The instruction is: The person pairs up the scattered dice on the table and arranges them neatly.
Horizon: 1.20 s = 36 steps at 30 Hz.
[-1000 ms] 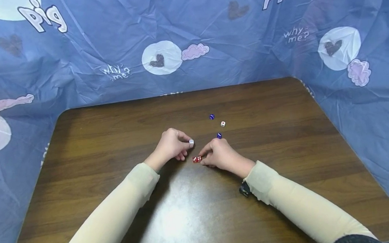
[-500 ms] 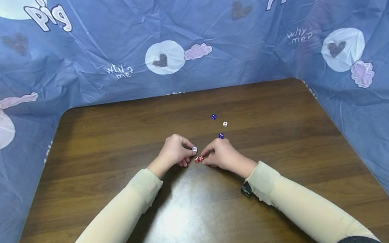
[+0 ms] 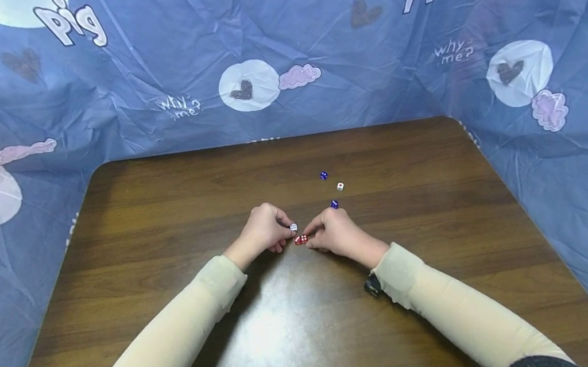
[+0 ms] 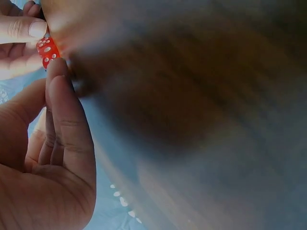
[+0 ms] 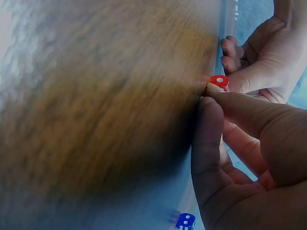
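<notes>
Two red dice sit side by side near the middle of the table. My left hand pinches a white die between thumb and index finger, just behind and left of the red pair. From the right, my right hand holds the right end of the red pair with thumb and index fingertips. In the left wrist view, a red die shows between the two hands; the white die is hidden there. The right wrist view has a red die beyond my thumb.
Behind my right hand lie a blue die, a white die with a red pip and another blue die. The brown wooden table has rounded corners. A blue printed cloth hangs behind it.
My left hand has brought the white die nearer to me, close to the red pair, and hardly moves in the last half second. My right hand has stayed at the red dice.
</notes>
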Motion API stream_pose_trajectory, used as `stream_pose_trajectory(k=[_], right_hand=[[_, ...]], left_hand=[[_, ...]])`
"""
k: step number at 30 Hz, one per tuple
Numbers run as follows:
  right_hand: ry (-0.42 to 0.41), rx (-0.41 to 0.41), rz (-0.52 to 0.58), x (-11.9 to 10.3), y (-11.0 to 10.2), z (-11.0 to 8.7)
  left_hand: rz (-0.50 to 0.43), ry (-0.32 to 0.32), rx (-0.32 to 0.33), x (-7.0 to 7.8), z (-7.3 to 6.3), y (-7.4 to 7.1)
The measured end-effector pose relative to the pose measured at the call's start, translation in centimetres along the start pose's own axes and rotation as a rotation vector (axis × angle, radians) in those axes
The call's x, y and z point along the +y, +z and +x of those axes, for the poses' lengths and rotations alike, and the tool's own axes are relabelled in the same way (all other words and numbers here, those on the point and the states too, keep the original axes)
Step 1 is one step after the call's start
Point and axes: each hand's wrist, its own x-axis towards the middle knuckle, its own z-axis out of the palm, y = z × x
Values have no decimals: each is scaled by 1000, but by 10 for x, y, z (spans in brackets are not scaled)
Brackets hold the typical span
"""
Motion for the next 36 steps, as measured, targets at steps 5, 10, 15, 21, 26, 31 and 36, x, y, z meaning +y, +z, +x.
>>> stream_pose_trajectory(k=[5, 10, 15, 21, 26, 31, 36], right_hand=[[-12, 0, -8, 0, 0, 1], [-14, 2, -11, 1, 0, 1], [-20, 3, 8, 2, 0, 0], [-16, 15, 16, -1, -2, -1], [-13, 15, 12, -1, -2, -1], [-10, 2, 5, -1, -5, -2], [-12, 35, 5, -1, -16, -5]], left_hand=[[4, -4, 9, 1, 0, 0], [9, -7, 7, 1, 2, 0], [13, 1, 4, 1, 4, 0], [8, 15, -1, 2, 4, -1], [12, 6, -5, 3, 4, -2], [24, -7, 0, 3, 3, -2], [30, -17, -7, 5, 1, -1]])
